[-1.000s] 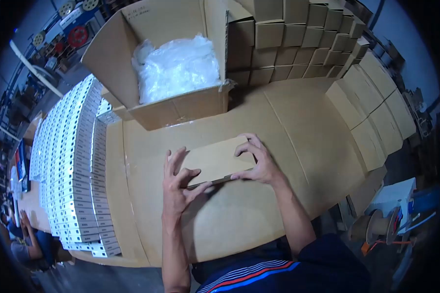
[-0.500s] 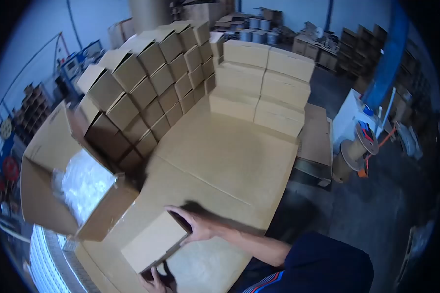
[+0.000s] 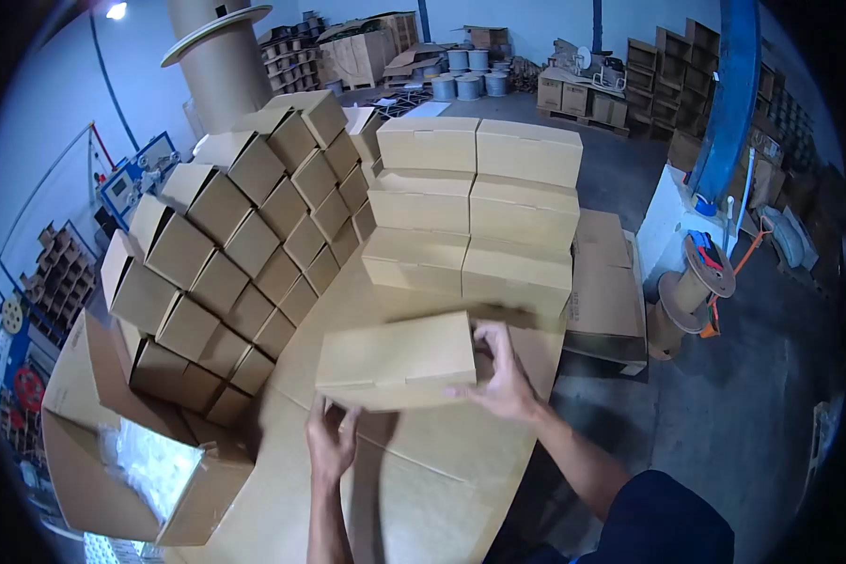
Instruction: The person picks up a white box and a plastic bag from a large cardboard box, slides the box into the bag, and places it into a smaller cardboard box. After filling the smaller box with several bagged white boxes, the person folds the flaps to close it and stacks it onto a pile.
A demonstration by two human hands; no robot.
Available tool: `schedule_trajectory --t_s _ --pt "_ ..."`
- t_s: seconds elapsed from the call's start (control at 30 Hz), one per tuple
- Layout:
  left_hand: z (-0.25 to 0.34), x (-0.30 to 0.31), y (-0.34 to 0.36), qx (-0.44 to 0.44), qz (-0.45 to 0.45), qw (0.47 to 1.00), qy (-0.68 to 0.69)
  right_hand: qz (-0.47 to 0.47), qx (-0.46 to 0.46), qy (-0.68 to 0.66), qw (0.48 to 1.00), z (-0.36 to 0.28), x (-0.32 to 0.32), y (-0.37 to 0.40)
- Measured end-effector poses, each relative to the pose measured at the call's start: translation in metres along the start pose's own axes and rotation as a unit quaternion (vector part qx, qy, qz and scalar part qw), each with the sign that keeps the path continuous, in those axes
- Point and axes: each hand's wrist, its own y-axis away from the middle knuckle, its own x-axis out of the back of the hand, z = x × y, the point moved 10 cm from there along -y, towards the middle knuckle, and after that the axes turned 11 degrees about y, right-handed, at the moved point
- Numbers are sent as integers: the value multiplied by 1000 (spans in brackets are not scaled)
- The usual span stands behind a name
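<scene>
"What's crowding that brown cardboard-covered surface (image 3: 442, 508)?"

"Along its left edge, a stepped wall of brown cardboard boxes with flapped ends (image 3: 244, 249). At the far right corner, a stack of closed tan cardboard boxes (image 3: 423, 202), two across and three tiers high, so that end is taken up."

"And nearer the person?"

"By the left edge, an open brown cardboard carton (image 3: 211, 493) with crumpled clear plastic (image 3: 155, 465) in it. Off the right edge lie flat brown cardboard sheets (image 3: 606, 268); past them are a brown flanged spool (image 3: 688, 299) and a tall blue post (image 3: 733, 103)."

"Where's the box being handled?"

"The closed oblong brown box (image 3: 395, 357) is over the middle of the surface, near the stack. I can't tell whether its underside touches down."

"And the hands?"

"Apart, with the box clamped between them: the right hand (image 3: 505, 381) grips the right end, thumb on the front, and the left hand (image 3: 334, 440) has its fingertips at the near left corner."

"What's changed?"

"Half a second ago the box was down beside the carton; now it's farther along, close to the stack. The view has shifted too, bringing the stack nearer the centre."
</scene>
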Motion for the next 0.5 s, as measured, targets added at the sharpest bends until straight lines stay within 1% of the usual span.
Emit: schedule_trajectory --t_s 0.07,0.13,0.2,0.27,0.33,0.37,0.47,0.5 --pt "-13 -15 -65 8 -13 1000 -14 43 33 37 998 -13 29 -52" --pt "15 -41 -134 -54 -11 998 -15 73 54 44 995 -8 50 -108" --pt "36 -56 -195 -138 4 990 -25 116 88 30 989 3 66 -161" --pt "27 -65 -259 -177 16 983 -42 141 104 56 983 12 80 -210" --pt "40 -86 -302 -167 2 986 -27 160 80 48 983 30 92 -253" --pt "37 -91 -320 -190 4 981 -29 194 120 108 968 33 98 -268" --pt "2 -101 -369 -225 -23 974 -7 159 37 94 982 73 97 -287" --pt "8 -106 -372 -248 -27 968 -25 146 43 73 986 77 94 -289"
